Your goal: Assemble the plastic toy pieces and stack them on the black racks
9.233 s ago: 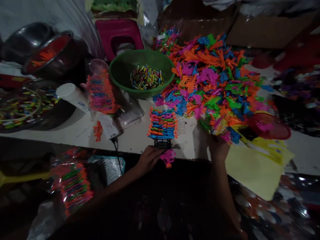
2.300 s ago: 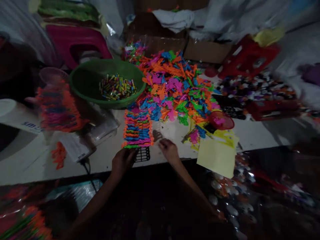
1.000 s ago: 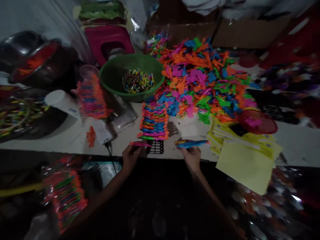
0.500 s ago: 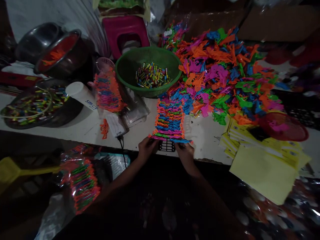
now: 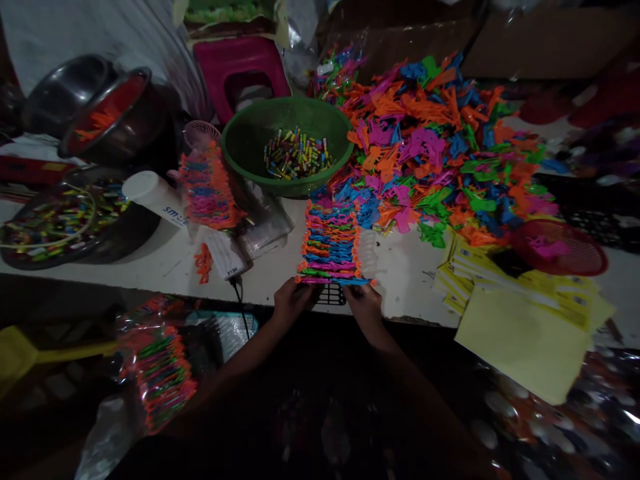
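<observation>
A row of slim coloured plastic pieces (image 5: 330,243), with orange ends, lies crosswise on a black slotted rack (image 5: 331,294) at the table's near edge. My left hand (image 5: 290,300) is at the rack's near left corner, its fingers curled in beside the end of a pink piece; what they grip is hidden. Across from it, my right hand (image 5: 365,305) has thumb and fingers closed at the right part of a blue plastic piece (image 5: 345,281), the nearest in the row. The blue piece lies nearly parallel to the others.
Behind the row stands a green basket (image 5: 235,150) of small striped tubes. A big heap of loose coloured plastic pieces (image 5: 425,147) spreads at the back right. Yellow cards (image 5: 525,340) and a red sieve (image 5: 595,257) lie right; a white cup (image 5: 150,193) and a bagged bundle (image 5: 207,190) left.
The blue piece has gone from jutting out at the right to lying more in line with the row, my right hand moving left with it. The whole view has shifted slightly.
</observation>
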A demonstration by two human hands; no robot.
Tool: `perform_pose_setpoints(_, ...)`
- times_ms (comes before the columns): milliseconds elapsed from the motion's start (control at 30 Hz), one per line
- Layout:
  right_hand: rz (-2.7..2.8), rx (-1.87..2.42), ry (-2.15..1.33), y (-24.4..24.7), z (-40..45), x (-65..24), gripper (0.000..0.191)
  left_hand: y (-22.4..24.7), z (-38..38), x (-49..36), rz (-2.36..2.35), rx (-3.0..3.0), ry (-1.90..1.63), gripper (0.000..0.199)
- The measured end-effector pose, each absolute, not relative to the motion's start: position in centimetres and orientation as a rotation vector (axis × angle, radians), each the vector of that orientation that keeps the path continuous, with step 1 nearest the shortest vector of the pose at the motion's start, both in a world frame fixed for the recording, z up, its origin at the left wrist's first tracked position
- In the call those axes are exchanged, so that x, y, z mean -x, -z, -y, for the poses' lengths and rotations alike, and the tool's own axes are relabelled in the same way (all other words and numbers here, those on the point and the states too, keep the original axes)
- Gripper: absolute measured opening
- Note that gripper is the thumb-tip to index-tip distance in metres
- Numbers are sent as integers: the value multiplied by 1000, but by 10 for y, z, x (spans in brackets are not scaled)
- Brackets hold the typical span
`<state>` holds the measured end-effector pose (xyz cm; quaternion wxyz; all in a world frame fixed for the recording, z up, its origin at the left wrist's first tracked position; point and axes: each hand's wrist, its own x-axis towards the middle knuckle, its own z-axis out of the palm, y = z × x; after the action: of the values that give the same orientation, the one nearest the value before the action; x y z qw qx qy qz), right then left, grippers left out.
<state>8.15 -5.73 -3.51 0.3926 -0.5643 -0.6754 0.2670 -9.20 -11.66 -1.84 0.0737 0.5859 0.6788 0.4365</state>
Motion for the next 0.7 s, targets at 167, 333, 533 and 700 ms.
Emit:
perform_pose_setpoints(167, 1721, 1457, -687, 38, 58, -82, 27, 21, 118, 90, -2069, -1655, -1306, 18)
perform_pose_setpoints(333, 1788, 1484, -676, 38, 58, -84, 23, 24, 116, 89, -2030, -1570, -1284, 19)
perform_pose_setpoints(533, 1846, 1506, -727, 33, 59, -83, 18, 28, 110, 88, -2136, -1626, -1178, 18)
perform_pose_setpoints(700, 1885, 1460, -716, 34, 60, -82, 22, 36, 106, 88, -2090, -1725, -1135, 13)
